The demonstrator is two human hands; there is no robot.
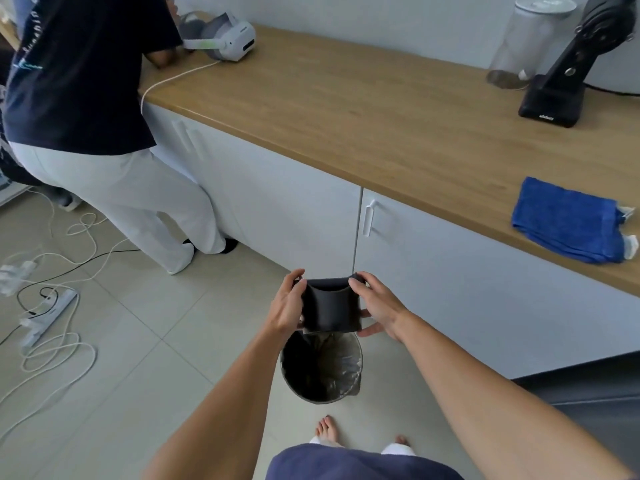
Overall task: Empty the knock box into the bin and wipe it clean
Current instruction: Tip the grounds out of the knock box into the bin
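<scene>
I hold a black knock box [329, 306] with both hands, right above a round bin [320, 370] on the tiled floor. The bin is lined with a clear plastic bag. My left hand [287, 306] grips the box's left side and my right hand [375, 306] grips its right side, thumb under the lower edge. The box is tipped, with one flat side facing me; its inside is hidden. A folded blue cloth [571, 225] lies on the wooden counter [363, 109] at the right, near the front edge.
Another person [86, 109] in a dark shirt and white trousers leans on the counter's left end beside a white headset [225, 36]. Cables and power strips [48, 310] sprawl on the floor at left. A black stand [561, 81] and a clear jar [523, 43] sit on the counter's back right.
</scene>
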